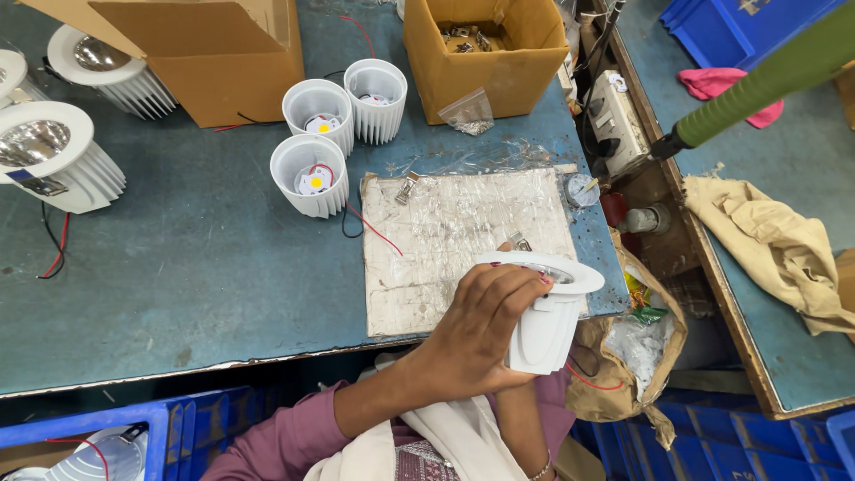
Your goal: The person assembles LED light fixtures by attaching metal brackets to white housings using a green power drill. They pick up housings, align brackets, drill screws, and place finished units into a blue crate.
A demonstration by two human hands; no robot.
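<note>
My left hand is shut around a white finned downlight housing, held tilted just off the table's front edge, with its round flange up. My right forearm rises under the housing, and its hand is hidden behind my left hand and the lamp. A small metal spring clip sticks up at the flange's far side. Beyond it lies a plastic-wrapped work board with another clip on its far left corner.
Three open white housings with yellow LED chips stand behind the board. Cardboard boxes are at the back and finished downlights at the left. A power strip, a green-handled tool and a beige cloth are to the right. Blue crates sit below.
</note>
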